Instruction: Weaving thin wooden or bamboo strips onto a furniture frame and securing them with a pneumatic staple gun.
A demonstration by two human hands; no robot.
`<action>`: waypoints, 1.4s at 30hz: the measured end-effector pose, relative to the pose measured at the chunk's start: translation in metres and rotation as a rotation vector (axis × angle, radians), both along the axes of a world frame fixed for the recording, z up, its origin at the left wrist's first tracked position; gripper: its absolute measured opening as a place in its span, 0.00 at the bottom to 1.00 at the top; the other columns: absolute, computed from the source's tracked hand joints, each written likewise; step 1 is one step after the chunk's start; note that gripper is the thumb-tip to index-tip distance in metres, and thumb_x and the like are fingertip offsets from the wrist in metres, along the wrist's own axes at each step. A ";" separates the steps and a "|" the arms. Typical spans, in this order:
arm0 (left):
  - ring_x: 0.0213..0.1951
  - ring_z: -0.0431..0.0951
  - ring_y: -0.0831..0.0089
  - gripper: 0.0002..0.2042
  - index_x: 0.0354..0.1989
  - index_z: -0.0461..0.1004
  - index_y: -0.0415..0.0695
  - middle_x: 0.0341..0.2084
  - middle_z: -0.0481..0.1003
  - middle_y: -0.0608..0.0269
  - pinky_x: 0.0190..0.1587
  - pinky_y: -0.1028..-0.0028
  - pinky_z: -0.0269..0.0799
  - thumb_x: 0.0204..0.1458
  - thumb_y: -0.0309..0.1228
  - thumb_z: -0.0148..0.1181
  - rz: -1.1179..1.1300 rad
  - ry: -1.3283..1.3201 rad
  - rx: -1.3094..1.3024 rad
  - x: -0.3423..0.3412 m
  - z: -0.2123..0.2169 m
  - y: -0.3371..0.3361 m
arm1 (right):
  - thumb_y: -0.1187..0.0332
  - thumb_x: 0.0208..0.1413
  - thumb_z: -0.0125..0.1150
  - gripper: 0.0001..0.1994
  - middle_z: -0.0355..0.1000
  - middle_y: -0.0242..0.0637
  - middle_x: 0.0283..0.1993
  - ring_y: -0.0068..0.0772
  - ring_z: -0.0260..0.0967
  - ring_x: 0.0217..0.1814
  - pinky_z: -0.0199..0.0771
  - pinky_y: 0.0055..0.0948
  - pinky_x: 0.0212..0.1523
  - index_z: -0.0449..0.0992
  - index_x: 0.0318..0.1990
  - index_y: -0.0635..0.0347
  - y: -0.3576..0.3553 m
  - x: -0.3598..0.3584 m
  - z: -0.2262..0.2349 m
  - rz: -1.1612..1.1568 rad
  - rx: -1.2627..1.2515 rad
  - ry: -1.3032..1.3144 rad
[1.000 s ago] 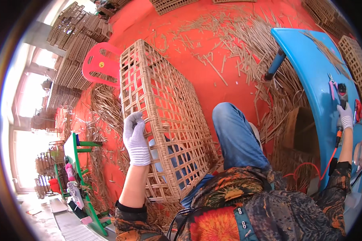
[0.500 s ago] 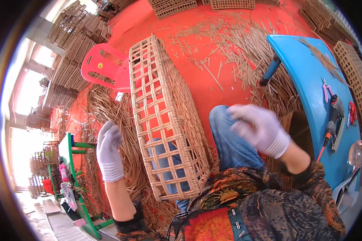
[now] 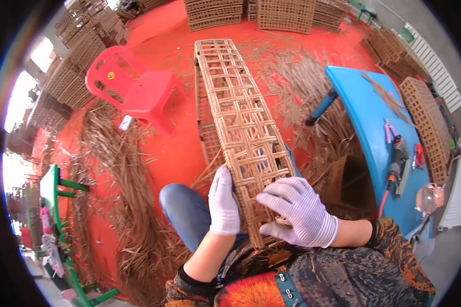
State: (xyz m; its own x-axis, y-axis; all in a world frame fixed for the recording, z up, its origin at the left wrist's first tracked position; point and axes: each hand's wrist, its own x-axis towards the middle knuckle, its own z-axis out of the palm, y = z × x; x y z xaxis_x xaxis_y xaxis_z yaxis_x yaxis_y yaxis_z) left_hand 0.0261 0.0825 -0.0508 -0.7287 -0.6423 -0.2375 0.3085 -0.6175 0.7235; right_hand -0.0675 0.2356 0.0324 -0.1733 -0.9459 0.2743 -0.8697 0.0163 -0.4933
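A long woven rattan basket (image 3: 241, 112) with open square latticework reaches from my lap away over the floor, its narrow face up. My left hand (image 3: 223, 204), in a pale knitted glove, holds the near left edge, fingers together along the side. My right hand (image 3: 302, 212), gloved alike, lies over the near right edge, its fingers bent across the lattice and its thumb near the end corner. Parts of the right fingertips are hidden in the weave. A few loose strands (image 3: 209, 168) stick out beside the left fingertips.
A red plastic chair (image 3: 143, 92) stands beyond on the left. Dry strips (image 3: 123, 189) are heaped on the red floor (image 3: 164, 166). To the right, a blue table (image 3: 351, 97) carries pliers (image 3: 389, 131) and a corded power tool (image 3: 396, 162). Stacked baskets (image 3: 287, 14) stand farther back.
Both hands have come in from the sides, where they were off the basket, and now hold its near end. The basket has turned and shifted right; the view has shifted too.
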 end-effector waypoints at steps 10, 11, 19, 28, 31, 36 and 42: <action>0.47 0.75 0.59 0.14 0.47 0.76 0.50 0.38 0.78 0.57 0.57 0.58 0.57 0.54 0.37 0.57 -0.689 -0.516 -1.519 -0.099 -0.090 -0.017 | 0.70 0.52 0.56 0.16 0.70 0.47 0.49 0.52 0.67 0.51 0.66 0.44 0.54 0.72 0.49 0.65 0.064 -0.028 -0.048 -0.327 -0.169 0.098; 0.47 0.75 0.59 0.14 0.47 0.76 0.50 0.38 0.78 0.57 0.57 0.58 0.57 0.54 0.37 0.57 -0.727 -0.528 -1.478 -0.097 -0.096 -0.021 | 0.70 0.52 0.56 0.16 0.70 0.48 0.49 0.52 0.68 0.51 0.66 0.44 0.54 0.72 0.48 0.65 0.068 -0.031 -0.052 -0.336 -0.140 0.118; 0.50 0.74 0.61 0.11 0.43 0.79 0.59 0.44 0.76 0.61 0.53 0.63 0.67 0.51 0.37 0.58 -0.848 -1.108 -1.368 -0.030 -0.126 -0.114 | 0.72 0.53 0.54 0.14 0.72 0.48 0.48 0.52 0.69 0.49 0.67 0.44 0.54 0.73 0.46 0.66 0.069 -0.037 -0.059 -0.361 -0.114 0.092; 0.41 0.77 0.65 0.21 0.51 0.75 0.45 0.39 0.77 0.57 0.48 0.69 0.72 0.47 0.35 0.66 -0.086 -0.881 -1.027 0.008 -0.097 -0.147 | 0.69 0.58 0.54 0.14 0.70 0.50 0.52 0.49 0.68 0.54 0.66 0.36 0.57 0.73 0.49 0.68 0.028 -0.063 -0.030 -0.554 -0.205 0.016; 0.46 0.76 0.71 0.23 0.53 0.72 0.38 0.44 0.77 0.54 0.50 0.73 0.70 0.51 0.36 0.63 -0.062 -0.630 -0.597 -0.012 -0.115 -0.145 | 0.58 0.55 0.61 0.26 0.66 0.53 0.58 0.50 0.62 0.61 0.60 0.39 0.62 0.68 0.56 0.67 -0.008 -0.083 -0.016 -0.519 -0.137 -0.020; 0.57 0.70 0.55 0.28 0.57 0.70 0.51 0.56 0.69 0.50 0.57 0.56 0.66 0.47 0.48 0.60 -0.247 -1.502 -0.731 -0.051 -0.177 -0.131 | 0.54 0.44 0.67 0.42 0.55 0.60 0.66 0.58 0.53 0.68 0.52 0.50 0.66 0.55 0.66 0.59 -0.062 -0.085 -0.027 -0.488 0.336 0.198; 0.58 0.69 0.58 0.29 0.59 0.68 0.55 0.57 0.67 0.55 0.57 0.56 0.66 0.47 0.48 0.60 -0.391 -1.790 -0.180 -0.017 -0.275 -0.127 | 0.71 0.42 0.57 0.39 0.55 0.59 0.66 0.60 0.53 0.67 0.51 0.50 0.67 0.54 0.67 0.59 -0.055 -0.103 -0.048 -0.491 0.259 0.110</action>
